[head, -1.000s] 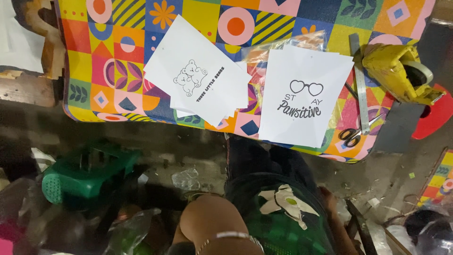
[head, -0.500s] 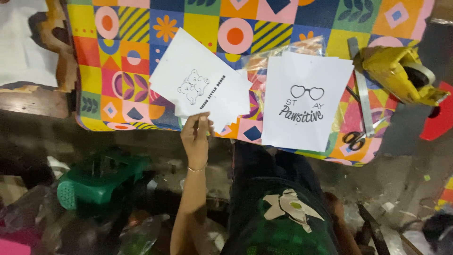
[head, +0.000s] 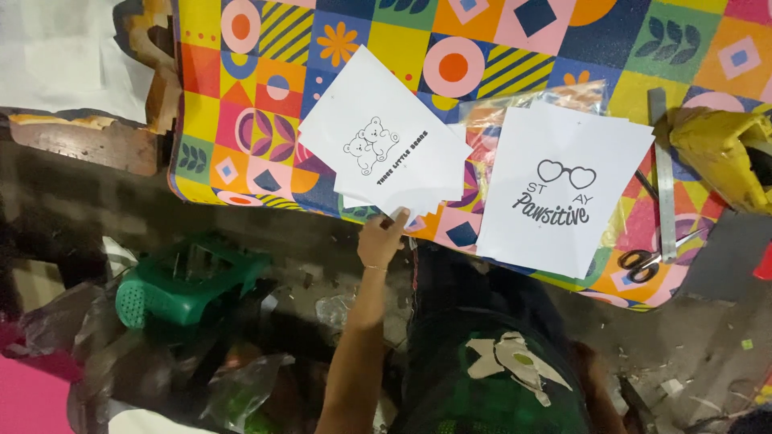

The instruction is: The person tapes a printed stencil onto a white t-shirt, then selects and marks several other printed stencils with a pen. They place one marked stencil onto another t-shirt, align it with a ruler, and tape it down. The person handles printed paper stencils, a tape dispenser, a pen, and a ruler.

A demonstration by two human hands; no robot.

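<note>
My left hand reaches up from below and pinches the lower corner of a small stack of white sheets. The top sheet carries a line drawing of bears with a short line of lettering. The stack lies tilted on a table covered by a bright patterned cloth, its corner hanging over the near edge. To its right lies a second white sheet printed with heart-shaped glasses and lettering. My right hand is out of sight.
Scissors and a metal ruler lie right of the second sheet, beside a crumpled yellow object. A clear plastic sleeve lies under the sheets. Below the table sit a green plastic basket and plastic bags.
My left arm rose from my lap to the bear sheets and now holds their lower corner. The view has shifted slightly to the right and downward.
</note>
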